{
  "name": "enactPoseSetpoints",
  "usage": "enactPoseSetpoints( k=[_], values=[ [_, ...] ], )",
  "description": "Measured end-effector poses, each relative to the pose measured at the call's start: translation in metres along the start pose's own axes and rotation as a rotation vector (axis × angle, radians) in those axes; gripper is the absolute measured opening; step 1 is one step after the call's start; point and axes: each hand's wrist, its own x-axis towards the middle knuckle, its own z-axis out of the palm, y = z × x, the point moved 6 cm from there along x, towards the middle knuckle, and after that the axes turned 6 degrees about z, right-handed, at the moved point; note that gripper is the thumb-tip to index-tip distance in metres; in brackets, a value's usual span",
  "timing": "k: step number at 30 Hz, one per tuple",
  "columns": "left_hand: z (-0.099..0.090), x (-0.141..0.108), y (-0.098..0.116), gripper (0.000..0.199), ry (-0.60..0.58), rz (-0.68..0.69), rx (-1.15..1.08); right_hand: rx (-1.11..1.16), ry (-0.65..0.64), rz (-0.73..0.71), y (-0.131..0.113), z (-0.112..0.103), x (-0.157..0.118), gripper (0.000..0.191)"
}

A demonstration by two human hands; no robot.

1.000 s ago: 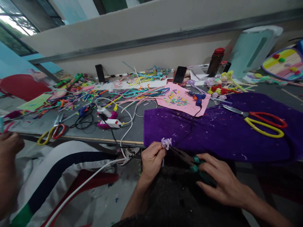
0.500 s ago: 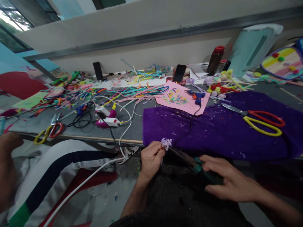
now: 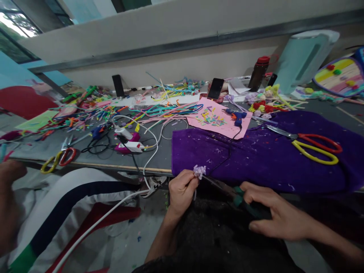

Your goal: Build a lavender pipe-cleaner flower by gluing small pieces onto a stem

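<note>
My left hand is closed, pinching a small pale-purple fuzzy flower-like piece by its base at the table edge. A thin pale stem shows below the fingers. My right hand is wrapped round a green-handled tool with long narrow jaws, which looks like pliers or shears. Its tip points left, close beside the purple piece; whether they touch I cannot tell. Part of the handles is hidden by the hand and dark clothing. Behind both hands lies a purple cloth dotted with light scraps.
Red-and-yellow scissors rest on the cloth. A blue glue gun and small coloured bits lie on a pink sheet. White power strips and cables are left of it. Another person's leg is at left.
My right hand has shifted slightly right, and its thumb sits a little further from the tool's handles. The purple piece has turned or tipped slightly in my left hand.
</note>
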Motion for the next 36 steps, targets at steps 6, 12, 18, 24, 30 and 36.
enactPoseSetpoints(
  k=[6, 12, 18, 24, 30, 36],
  values=[
    [-0.005, 0.000, -0.005, 0.012, 0.048, -0.051, 0.018, -0.183, 0.053, 0.001, 0.001, 0.001, -0.010, 0.023],
    [-0.004, 0.000, -0.001, 0.009, 0.082, -0.022, 0.047, -0.157, 0.065, 0.019, -0.004, 0.007, -0.011, 0.023],
    [-0.005, -0.001, -0.001, 0.009, 0.102, -0.009, 0.076, -0.117, 0.098, 0.011, -0.009, 0.012, -0.004, 0.021],
    [-0.006, -0.003, -0.001, 0.011, 0.146, 0.028, 0.115, -0.084, 0.121, 0.013, -0.009, 0.014, -0.004, 0.021],
    [-0.007, -0.005, 0.001, 0.013, 0.185, 0.103, 0.191, -0.110, 0.119, 0.041, -0.009, 0.018, -0.003, 0.021],
    [-0.007, -0.006, 0.001, 0.012, 0.187, 0.129, 0.242, -0.073, 0.153, 0.017, -0.011, 0.019, -0.001, 0.020]
  ],
)
